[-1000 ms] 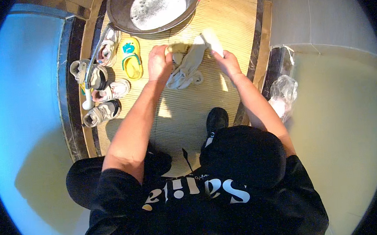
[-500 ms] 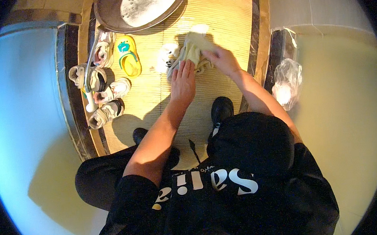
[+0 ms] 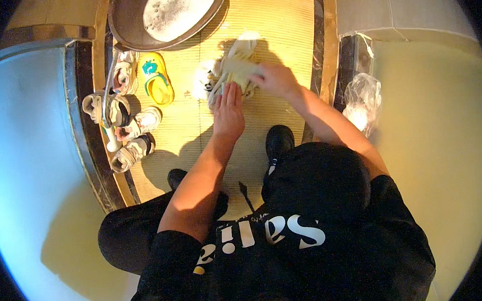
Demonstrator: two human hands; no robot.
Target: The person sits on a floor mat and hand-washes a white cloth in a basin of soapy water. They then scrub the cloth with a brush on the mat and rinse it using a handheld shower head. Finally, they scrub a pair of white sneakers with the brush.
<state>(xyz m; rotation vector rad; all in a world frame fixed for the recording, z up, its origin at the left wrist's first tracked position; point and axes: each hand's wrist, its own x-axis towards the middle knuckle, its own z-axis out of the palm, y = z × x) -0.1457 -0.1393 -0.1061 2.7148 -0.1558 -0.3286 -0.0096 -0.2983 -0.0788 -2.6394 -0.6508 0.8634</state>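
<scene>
A crumpled pale yellow cloth (image 3: 238,69) lies bunched on the ribbed mat, just beyond my feet. My left hand (image 3: 228,109) rests on its near left side, fingers stretched out flat over the fabric and the thumb mostly hidden. From the right, my right hand (image 3: 275,81) has its fingers bent in on a fold of the cloth, with the fingertips partly out of sight. Touching or close against the cloth's left side is a white bundle (image 3: 205,79) with black marks; its kind cannot be made out.
A dark basin (image 3: 124,33) with white suds stands at the far left. Several light shoes (image 3: 132,152) and a yellow clog (image 3: 159,80) line the mat's left edge, with a white shower hose (image 3: 107,95) across them. A clear plastic bag (image 3: 363,100) lies beyond the right ledge.
The raised flap of cloth under my right hand has come down lower over the bundle. My left hand stays on the near side. The whole view has shifted slightly.
</scene>
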